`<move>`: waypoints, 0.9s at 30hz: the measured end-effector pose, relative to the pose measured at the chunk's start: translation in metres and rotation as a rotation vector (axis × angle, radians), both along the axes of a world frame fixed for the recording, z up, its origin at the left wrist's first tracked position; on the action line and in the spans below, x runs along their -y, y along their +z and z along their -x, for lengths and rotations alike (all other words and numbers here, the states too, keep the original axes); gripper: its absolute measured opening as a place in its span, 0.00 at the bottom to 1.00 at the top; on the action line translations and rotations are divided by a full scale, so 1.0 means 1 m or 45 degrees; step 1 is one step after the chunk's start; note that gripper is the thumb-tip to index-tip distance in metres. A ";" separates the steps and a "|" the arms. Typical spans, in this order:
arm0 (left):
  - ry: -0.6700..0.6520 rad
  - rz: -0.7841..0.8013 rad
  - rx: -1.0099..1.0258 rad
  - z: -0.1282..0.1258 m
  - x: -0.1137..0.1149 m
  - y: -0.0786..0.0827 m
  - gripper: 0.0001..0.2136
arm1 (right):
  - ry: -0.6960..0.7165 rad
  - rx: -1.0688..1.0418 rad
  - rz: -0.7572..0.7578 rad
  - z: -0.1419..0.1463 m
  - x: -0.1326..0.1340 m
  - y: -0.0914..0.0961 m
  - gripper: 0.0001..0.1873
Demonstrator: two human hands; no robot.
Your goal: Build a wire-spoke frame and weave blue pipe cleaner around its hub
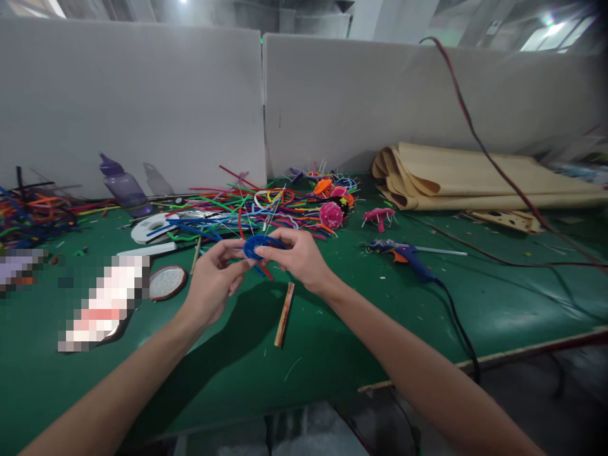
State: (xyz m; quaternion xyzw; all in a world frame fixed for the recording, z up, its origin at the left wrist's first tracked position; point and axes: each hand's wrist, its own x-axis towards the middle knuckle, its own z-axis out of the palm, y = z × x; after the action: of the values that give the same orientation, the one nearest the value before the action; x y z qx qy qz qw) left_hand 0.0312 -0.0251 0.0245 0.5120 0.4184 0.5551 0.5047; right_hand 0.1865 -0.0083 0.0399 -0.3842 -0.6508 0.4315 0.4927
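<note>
Between my two hands, above the green table, is a small blue disc-like piece [256, 246], perhaps coiled pipe cleaner; its exact make is too small to tell. My left hand [217, 272] pinches its left edge with thumb and fingertips. From the other side my right hand [295, 254] grips it, thumb on top. Thin pale strands stick up just behind the disc. Below the hands a short wooden stick [284, 315] lies on the table. Just beyond them spreads a heap of colourful pipe cleaners [223, 212].
A glue gun [411, 259] with a black cord lies on the right. Pink pipe-cleaner pieces [331, 215] sit behind, near folded brown paper [446, 174]. At left are a purple bottle [126, 190], a white spool [142, 231] and a round dish [167, 282]. A red cable [468, 117] hangs at right.
</note>
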 end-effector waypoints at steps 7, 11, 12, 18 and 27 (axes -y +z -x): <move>-0.040 0.010 -0.024 0.001 0.000 0.002 0.13 | 0.018 -0.014 0.024 -0.003 -0.001 0.001 0.09; -0.111 0.068 -0.035 0.003 0.000 0.006 0.09 | 0.040 0.009 0.039 -0.006 -0.004 0.000 0.11; -0.103 0.072 -0.032 0.003 0.000 0.006 0.08 | 0.051 0.016 0.040 -0.006 -0.004 0.000 0.11; -0.143 0.167 0.143 0.001 0.002 0.007 0.07 | 0.110 0.015 0.012 -0.006 -0.003 0.001 0.11; -0.229 0.197 0.137 0.001 0.004 0.009 0.05 | 0.128 0.022 -0.037 -0.006 -0.003 0.001 0.10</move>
State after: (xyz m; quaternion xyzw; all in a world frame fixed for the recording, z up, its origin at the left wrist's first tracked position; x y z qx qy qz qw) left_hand 0.0298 -0.0288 0.0335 0.4763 0.3846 0.5004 0.6122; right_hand 0.1924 -0.0055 0.0405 -0.3476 -0.6798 0.4428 0.4701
